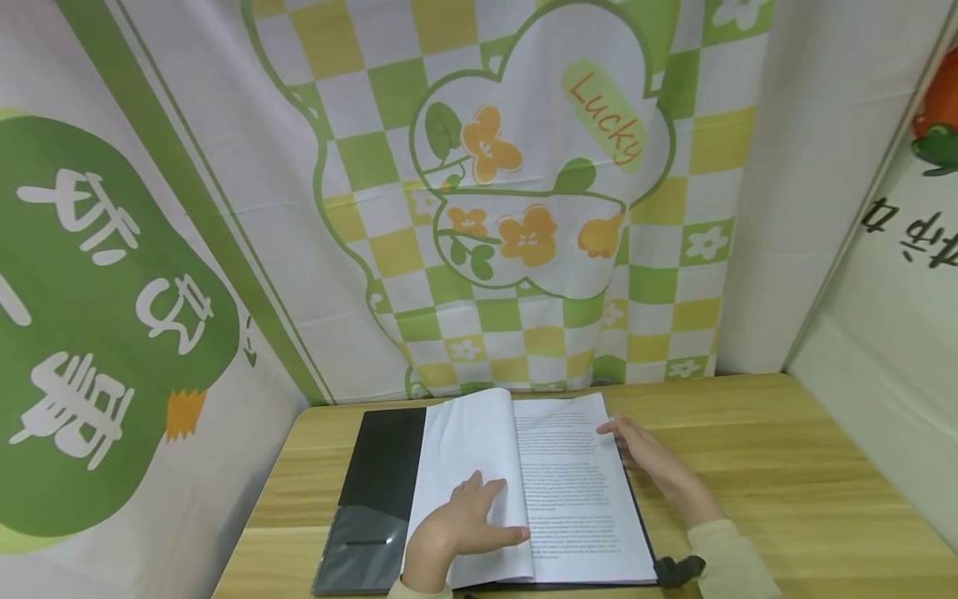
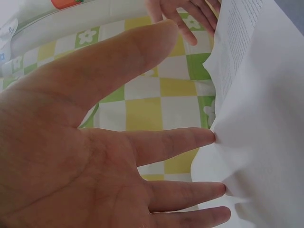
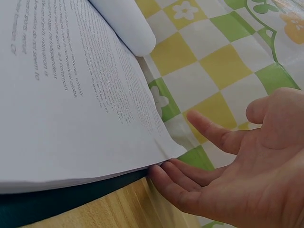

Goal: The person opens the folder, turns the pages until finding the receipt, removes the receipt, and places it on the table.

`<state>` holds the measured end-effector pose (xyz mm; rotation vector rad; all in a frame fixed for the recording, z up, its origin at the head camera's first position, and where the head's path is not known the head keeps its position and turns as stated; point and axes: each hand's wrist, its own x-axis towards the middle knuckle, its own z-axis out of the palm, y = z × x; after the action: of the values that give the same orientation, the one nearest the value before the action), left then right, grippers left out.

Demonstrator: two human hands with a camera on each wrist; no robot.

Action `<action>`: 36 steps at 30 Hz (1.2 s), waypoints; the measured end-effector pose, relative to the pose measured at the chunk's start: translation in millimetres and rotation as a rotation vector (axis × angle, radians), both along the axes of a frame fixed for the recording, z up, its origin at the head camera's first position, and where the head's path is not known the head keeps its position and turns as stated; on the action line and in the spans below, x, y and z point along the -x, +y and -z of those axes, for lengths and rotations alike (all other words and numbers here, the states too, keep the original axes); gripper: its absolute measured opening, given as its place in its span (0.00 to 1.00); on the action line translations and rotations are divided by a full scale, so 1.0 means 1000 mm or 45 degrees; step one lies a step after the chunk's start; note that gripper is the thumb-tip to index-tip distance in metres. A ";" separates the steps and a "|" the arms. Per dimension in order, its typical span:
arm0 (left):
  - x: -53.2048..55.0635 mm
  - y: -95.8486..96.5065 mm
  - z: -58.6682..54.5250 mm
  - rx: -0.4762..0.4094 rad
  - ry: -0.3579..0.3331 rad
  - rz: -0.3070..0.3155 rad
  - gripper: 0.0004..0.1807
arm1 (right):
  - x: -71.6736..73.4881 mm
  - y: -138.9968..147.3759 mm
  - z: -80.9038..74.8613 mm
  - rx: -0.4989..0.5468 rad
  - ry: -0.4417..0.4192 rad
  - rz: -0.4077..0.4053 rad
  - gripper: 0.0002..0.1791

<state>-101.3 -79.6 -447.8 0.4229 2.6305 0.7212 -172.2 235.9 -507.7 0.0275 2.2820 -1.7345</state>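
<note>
A black folder (image 1: 385, 453) lies spread on the table with a stack of printed pages (image 1: 572, 491) in it. On its left side the turned pages (image 1: 467, 424) bulge upward and show a blank face. My left hand (image 1: 467, 520) rests its spread fingertips on that blank page; in the left wrist view the fingers (image 2: 173, 145) are straight and the thumb stands apart. At the right edge of the printed stack is my right hand (image 1: 644, 453). In the right wrist view its lower fingers (image 3: 175, 183) touch the edge of the pages and folder, with the index finger raised off the paper.
The wooden table (image 1: 763, 449) extends to the right of the folder. Behind it hangs a checked green, yellow and white curtain (image 1: 524, 333). White printed cloth also hangs along the left and right sides. A small black object (image 1: 679, 571) sits beside the right sleeve.
</note>
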 end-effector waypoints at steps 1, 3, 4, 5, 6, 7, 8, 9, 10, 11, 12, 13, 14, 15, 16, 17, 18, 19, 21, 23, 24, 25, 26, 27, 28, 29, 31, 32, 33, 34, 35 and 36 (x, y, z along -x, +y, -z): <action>0.000 0.000 0.000 -0.002 -0.001 -0.001 0.43 | 0.000 0.000 0.000 0.002 -0.001 0.000 0.37; 0.000 0.000 0.000 -0.004 -0.001 -0.001 0.43 | 0.001 0.000 0.001 0.000 -0.006 0.005 0.37; 0.000 0.000 0.000 -0.004 -0.002 -0.001 0.43 | 0.001 0.000 0.001 -0.004 -0.008 0.006 0.37; 0.000 0.000 0.000 -0.004 -0.003 -0.001 0.43 | 0.001 0.000 0.000 -0.009 -0.008 0.003 0.36; 0.000 -0.001 0.000 -0.003 -0.001 -0.002 0.43 | 0.001 0.000 0.000 -0.013 -0.009 0.005 0.36; 0.000 -0.001 0.000 -0.004 -0.001 -0.003 0.43 | 0.001 -0.001 -0.001 -0.019 -0.009 0.004 0.36; 0.000 -0.001 0.000 -0.005 -0.002 -0.004 0.42 | 0.001 -0.001 -0.001 -0.022 -0.009 0.006 0.36; 0.000 -0.001 0.000 -0.007 -0.002 -0.006 0.42 | 0.001 -0.001 -0.001 -0.027 -0.009 0.002 0.36; -0.001 -0.001 0.000 -0.009 -0.002 -0.007 0.42 | 0.001 -0.001 -0.002 -0.030 -0.008 0.001 0.37; -0.001 -0.001 0.000 -0.010 -0.003 -0.008 0.42 | 0.001 -0.001 -0.002 -0.034 -0.006 -0.003 0.37; -0.001 -0.001 0.000 -0.009 -0.003 -0.008 0.42 | 0.001 -0.001 -0.002 -0.036 -0.004 -0.004 0.37; -0.001 -0.001 0.000 -0.009 -0.003 -0.008 0.42 | 0.000 -0.001 -0.002 -0.036 -0.002 -0.008 0.37; -0.001 -0.001 -0.001 -0.009 -0.002 -0.008 0.42 | 0.000 0.000 -0.002 -0.032 0.003 -0.009 0.36; -0.001 -0.001 -0.001 -0.009 -0.001 -0.007 0.42 | 0.000 0.000 -0.002 -0.030 0.008 -0.011 0.37; -0.001 -0.001 -0.001 -0.008 0.000 -0.006 0.42 | 0.000 0.000 -0.002 -0.024 0.013 -0.009 0.36; -0.001 -0.001 -0.001 -0.009 0.000 -0.007 0.42 | 0.000 0.000 -0.002 -0.018 0.016 -0.006 0.37; -0.001 -0.001 -0.001 -0.010 0.001 -0.006 0.42 | 0.000 0.001 -0.002 -0.006 0.017 -0.003 0.37; -0.001 -0.001 -0.001 -0.012 0.002 -0.006 0.42 | 0.000 0.001 -0.002 0.008 0.019 0.001 0.38; -0.001 -0.001 -0.001 -0.017 0.003 -0.005 0.42 | 0.000 0.001 -0.002 0.022 0.019 0.012 0.39; -0.001 -0.001 -0.002 -0.021 0.003 -0.005 0.42 | 0.000 0.002 -0.002 0.048 0.009 0.020 0.39; 0.000 -0.001 -0.002 -0.022 0.003 -0.004 0.42 | 0.000 0.002 -0.002 0.061 0.008 0.021 0.39; 0.000 -0.001 -0.002 -0.024 0.003 -0.005 0.42 | -0.001 0.003 -0.003 0.070 0.006 0.027 0.39; 0.000 -0.001 -0.002 -0.026 0.002 -0.007 0.42 | -0.001 0.003 -0.003 0.082 0.007 0.029 0.39; 0.000 -0.001 -0.002 -0.025 0.002 -0.007 0.42 | -0.001 0.003 -0.004 0.095 0.008 0.030 0.39; 0.000 -0.001 -0.001 -0.025 0.002 -0.007 0.42 | -0.001 0.004 -0.004 0.114 0.010 0.030 0.39; 0.000 -0.001 -0.001 -0.025 0.002 -0.008 0.42 | -0.001 0.004 -0.004 0.129 0.015 0.029 0.39; 0.000 -0.001 -0.001 -0.027 0.001 -0.009 0.42 | -0.002 0.005 -0.006 0.155 0.027 0.033 0.40; 0.000 -0.001 -0.001 -0.028 0.002 -0.009 0.42 | -0.002 0.005 -0.007 0.167 0.034 0.032 0.40; 0.000 -0.001 -0.001 -0.032 0.000 -0.009 0.42 | -0.003 0.005 -0.007 0.175 0.044 0.029 0.40; 0.001 -0.001 -0.001 -0.036 -0.001 -0.009 0.42 | -0.003 0.005 -0.009 0.184 0.053 0.028 0.40; 0.001 -0.001 -0.001 -0.037 0.003 -0.007 0.42 | -0.004 0.005 -0.009 0.187 0.063 0.022 0.40; 0.001 0.000 0.000 -0.039 0.005 -0.005 0.42 | -0.004 0.005 -0.010 0.189 0.072 0.018 0.41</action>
<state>-102.1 -80.1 -447.5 0.4286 2.6277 0.7632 -168.2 241.2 -497.3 -0.0357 2.1890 -1.9306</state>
